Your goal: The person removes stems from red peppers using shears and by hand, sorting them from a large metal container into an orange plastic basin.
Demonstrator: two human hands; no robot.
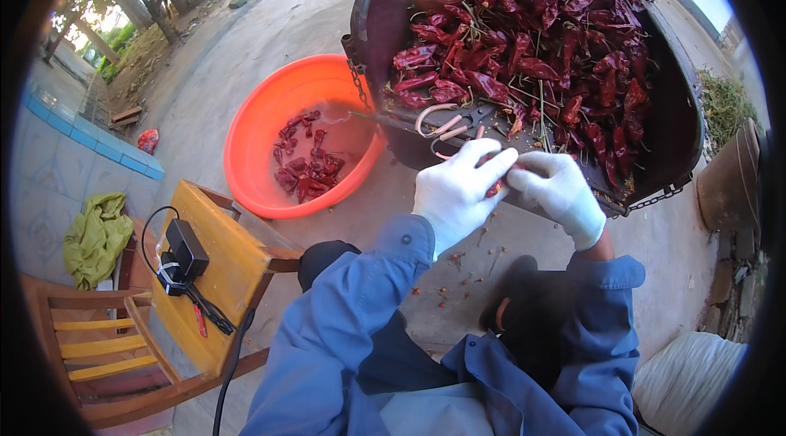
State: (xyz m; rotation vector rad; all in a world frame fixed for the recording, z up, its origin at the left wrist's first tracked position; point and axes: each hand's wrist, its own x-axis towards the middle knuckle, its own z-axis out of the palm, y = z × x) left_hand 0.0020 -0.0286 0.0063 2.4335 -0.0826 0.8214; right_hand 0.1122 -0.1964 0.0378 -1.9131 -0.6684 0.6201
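Observation:
Both of my hands wear white knit gloves and meet at the near edge of a dark cart bed (430, 156). Between the fingers of my left hand (462, 190) is a dried red chili pepper (493, 189), mostly hidden by the gloves. My right hand (556, 190) pinches at the same pepper from the other side. Just beyond my left hand, a pair of scissors (451, 127) with pinkish wrapped handles lies on the cart's edge. A large heap of dried red chili peppers (540, 43) fills the cart. To the left, an orange plastic basin (245, 159) holds a smaller pile of peppers (307, 172).
A wooden chair (227, 239) at the left carries a black power adapter (187, 249) and cables. Chili stems and bits (454, 295) litter the concrete ground. A brown bucket (729, 184) stands at the right, above a white woven sack (688, 381). Green cloth (97, 239) lies far left.

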